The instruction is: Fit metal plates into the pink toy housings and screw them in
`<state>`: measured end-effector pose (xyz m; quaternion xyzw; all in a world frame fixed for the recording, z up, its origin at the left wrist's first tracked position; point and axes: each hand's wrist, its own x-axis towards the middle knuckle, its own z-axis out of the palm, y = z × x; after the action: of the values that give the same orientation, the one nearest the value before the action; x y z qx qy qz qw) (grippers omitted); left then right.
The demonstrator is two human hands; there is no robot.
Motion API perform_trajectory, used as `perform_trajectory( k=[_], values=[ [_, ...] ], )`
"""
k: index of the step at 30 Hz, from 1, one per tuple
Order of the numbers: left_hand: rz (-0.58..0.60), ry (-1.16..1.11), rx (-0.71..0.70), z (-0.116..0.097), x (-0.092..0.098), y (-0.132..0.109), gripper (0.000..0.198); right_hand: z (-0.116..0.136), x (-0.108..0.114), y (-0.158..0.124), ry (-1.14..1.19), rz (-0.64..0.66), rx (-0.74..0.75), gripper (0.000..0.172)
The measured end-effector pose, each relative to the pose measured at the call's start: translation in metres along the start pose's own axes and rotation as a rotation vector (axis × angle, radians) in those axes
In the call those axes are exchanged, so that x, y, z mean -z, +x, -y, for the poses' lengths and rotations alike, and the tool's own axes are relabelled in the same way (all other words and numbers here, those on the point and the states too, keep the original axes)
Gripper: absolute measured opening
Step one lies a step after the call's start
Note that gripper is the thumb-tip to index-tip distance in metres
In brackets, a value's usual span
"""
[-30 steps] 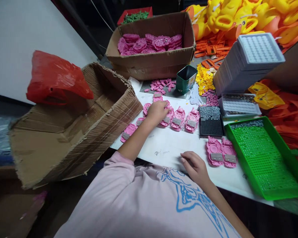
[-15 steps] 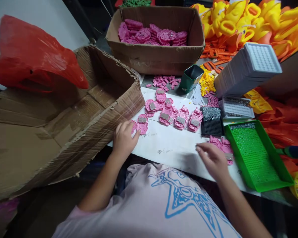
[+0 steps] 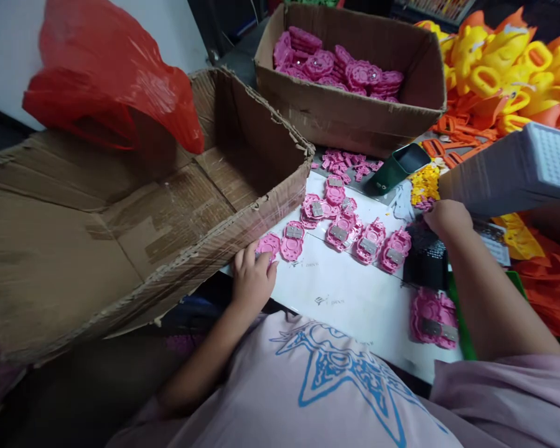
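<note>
While the left hand (image 3: 253, 279) is resting on the near edge of a pink casing (image 3: 267, 241), which is lying on the white sheet (image 3: 336, 323) beside a cardboard box (image 3: 266, 214), the right hand (image 3: 450, 221) is hanging at the far edge of the black tray (image 3: 420, 266), near small purple parts (image 3: 422, 204); whether either hand is clamping anything, I cannot tell; working well is probably depending on steadying the casing flat by its rim; two casings are lying by the left hand, a spaced pair (image 3: 369, 241) left of the tray, a closer pair (image 3: 429, 314), perhaps stacked, in front; overlapping ones between are defying a count; one green tin (image 3: 392, 171) and two boxes (image 3: 345, 124) are standing around.
</note>
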<state>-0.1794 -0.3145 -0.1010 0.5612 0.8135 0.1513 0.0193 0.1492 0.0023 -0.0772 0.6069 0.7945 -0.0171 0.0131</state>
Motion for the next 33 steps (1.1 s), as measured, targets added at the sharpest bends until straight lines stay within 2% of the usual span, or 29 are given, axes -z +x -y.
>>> perform_trajectory(
  k=[5, 9, 14, 16, 18, 21, 22, 24, 27, 29, 30, 31, 33],
  values=[
    [0.014, -0.036, 0.030, -0.001, 0.004, 0.001, 0.015, -0.005, -0.006, 0.007, -0.109, 0.165, -0.175, 0.038],
    [-0.013, -0.078, 0.069, -0.003, 0.009, 0.000, 0.032, -0.006, -0.005, 0.009, -0.132, 0.222, -0.216, 0.041],
    [-0.020, -0.176, 0.096, -0.009, 0.014, -0.003, 0.036, -0.003, -0.005, 0.011, -0.131, 0.243, -0.227, 0.045],
    [-0.023, -0.298, 0.126, -0.013, 0.014, -0.002, 0.041, -0.001, -0.002, 0.011, -0.119, 0.239, -0.215, 0.044],
    [0.007, -0.525, 0.160, -0.021, 0.014, 0.001, 0.053, 0.001, 0.004, 0.008, -0.097, 0.221, -0.197, 0.040],
    [0.156, -1.016, 0.185, -0.038, 0.010, 0.014, 0.077, 0.011, 0.021, -0.001, -0.043, 0.152, -0.149, 0.037],
    [0.212, -1.148, 0.184, -0.045, 0.008, 0.021, 0.081, 0.017, 0.028, -0.007, -0.015, 0.122, -0.124, 0.039],
    [0.287, -1.274, 0.153, -0.058, 0.001, 0.035, 0.077, 0.035, 0.040, -0.025, 0.056, 0.067, -0.064, 0.041],
    [0.292, -1.306, 0.045, -0.076, -0.016, 0.057, 0.063, 0.076, 0.042, -0.071, 0.198, 0.026, 0.054, 0.034],
    [0.266, -1.322, -0.005, -0.085, -0.028, 0.069, 0.060, 0.107, 0.032, -0.109, 0.286, 0.027, 0.162, 0.019],
    [0.260, -1.337, -0.018, -0.089, -0.034, 0.073, 0.059, 0.122, 0.024, -0.127, 0.336, 0.017, 0.310, 0.015],
    [0.264, -1.356, -0.028, -0.093, -0.038, 0.077, 0.058, 0.135, 0.015, -0.143, 0.366, -0.013, 0.428, 0.014],
    [0.295, -1.395, -0.042, -0.097, -0.043, 0.082, 0.056, 0.153, -0.001, -0.169, 0.411, -0.104, 0.499, 0.016]
  ],
)
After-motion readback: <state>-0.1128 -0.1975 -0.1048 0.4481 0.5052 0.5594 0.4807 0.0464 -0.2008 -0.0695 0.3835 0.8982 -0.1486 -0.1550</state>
